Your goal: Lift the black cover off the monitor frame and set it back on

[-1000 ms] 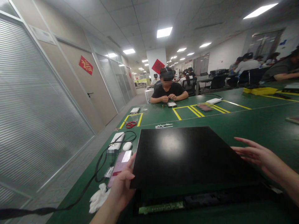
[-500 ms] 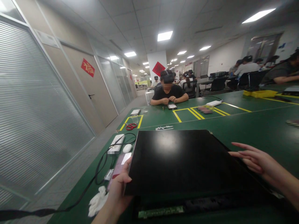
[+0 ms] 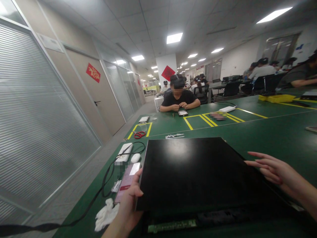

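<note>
A flat black display panel (image 3: 195,175) with a glossy face lies tilted in front of me over the green table. My left hand (image 3: 131,198) grips its left edge, thumb on top and fingers along the side. At the opposite edge, my right hand (image 3: 277,168) has its fingers stretched out and spread; one fingertip touches the panel's border, and the index finger points past it. Below the near edge a green circuit board strip (image 3: 172,226) shows in a dark frame. What lies beneath the panel is hidden.
Left of the panel lie a phone (image 3: 125,185), a white oval case (image 3: 135,158), a white power bank (image 3: 124,152) with a black cable, and crumpled white tissue (image 3: 106,214). Red-handled scissors (image 3: 139,135) and small white pieces (image 3: 174,136) lie beyond. A co-worker (image 3: 179,97) sits across.
The panel and both my hands have shifted very slightly to the right. My grip on the left edge is the same, and the right fingers stay stretched out.
</note>
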{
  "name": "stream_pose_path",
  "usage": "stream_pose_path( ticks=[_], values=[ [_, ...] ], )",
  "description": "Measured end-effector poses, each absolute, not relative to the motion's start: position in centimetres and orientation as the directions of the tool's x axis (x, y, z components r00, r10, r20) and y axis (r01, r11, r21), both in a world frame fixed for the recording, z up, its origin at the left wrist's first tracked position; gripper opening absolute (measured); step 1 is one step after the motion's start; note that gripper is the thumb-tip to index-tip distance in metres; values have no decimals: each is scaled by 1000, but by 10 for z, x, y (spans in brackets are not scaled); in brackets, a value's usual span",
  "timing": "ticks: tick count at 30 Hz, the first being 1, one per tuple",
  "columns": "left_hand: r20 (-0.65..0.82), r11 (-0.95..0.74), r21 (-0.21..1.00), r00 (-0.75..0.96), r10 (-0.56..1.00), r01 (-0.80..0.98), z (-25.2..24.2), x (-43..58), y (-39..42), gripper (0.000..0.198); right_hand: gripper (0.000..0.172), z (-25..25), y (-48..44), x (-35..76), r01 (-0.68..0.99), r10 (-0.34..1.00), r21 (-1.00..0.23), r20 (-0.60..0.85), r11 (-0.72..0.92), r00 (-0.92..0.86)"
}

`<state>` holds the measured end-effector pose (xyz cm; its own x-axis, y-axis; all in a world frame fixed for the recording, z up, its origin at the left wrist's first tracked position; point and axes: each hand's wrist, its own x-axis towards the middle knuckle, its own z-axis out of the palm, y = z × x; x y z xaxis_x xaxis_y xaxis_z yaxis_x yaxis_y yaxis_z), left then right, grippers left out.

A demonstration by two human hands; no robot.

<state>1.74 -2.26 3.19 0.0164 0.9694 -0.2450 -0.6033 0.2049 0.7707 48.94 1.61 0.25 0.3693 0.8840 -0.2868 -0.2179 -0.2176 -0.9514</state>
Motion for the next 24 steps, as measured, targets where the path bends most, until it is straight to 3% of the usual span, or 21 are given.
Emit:
stream_pose_path(
  ticks=[14, 24],
  values=[
    [-278, 221, 784, -10, 960, -581, 38, 17, -22, 89, 58, 8, 15, 483, -260, 883, -943, -296, -209, 364],
    [-291, 213, 796, -49, 956, -566, 31, 16, -21, 87, 46, 10, 13, 484, -213, 889, -958, -263, -194, 375]
  ],
)
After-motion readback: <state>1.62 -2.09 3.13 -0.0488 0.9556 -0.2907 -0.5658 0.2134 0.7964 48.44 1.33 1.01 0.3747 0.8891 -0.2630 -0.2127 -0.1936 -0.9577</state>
